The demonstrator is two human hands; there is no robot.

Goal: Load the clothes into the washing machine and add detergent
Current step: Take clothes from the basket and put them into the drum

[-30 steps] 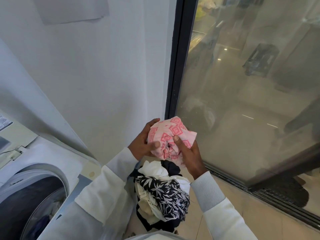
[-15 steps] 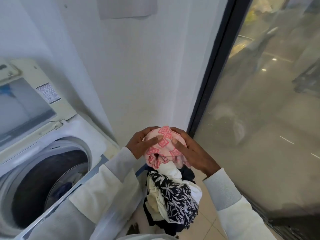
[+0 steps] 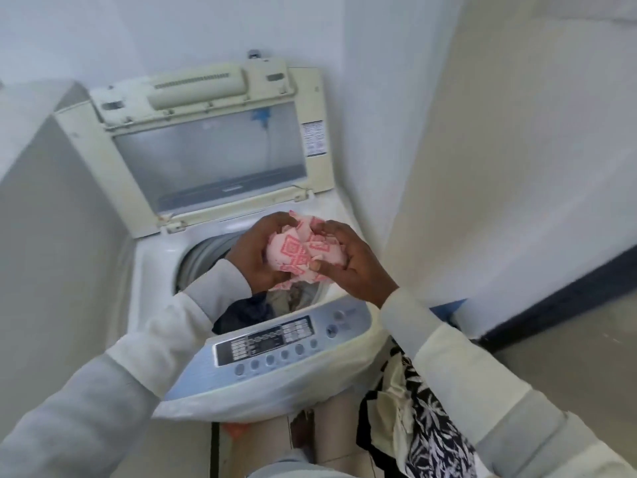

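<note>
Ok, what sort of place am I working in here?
Probably a home laundry corner: a top-loading washing machine with its lid raised, the left hand and right hand holding a bunched pink cloth over its drum, and a pile of clothes beside it.

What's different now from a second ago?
The left hand and right hand carried the balled pink cloth from above the clothes pile to over the open tub of the washing machine. Unchanged: both still grip it, the lid is up.
</note>
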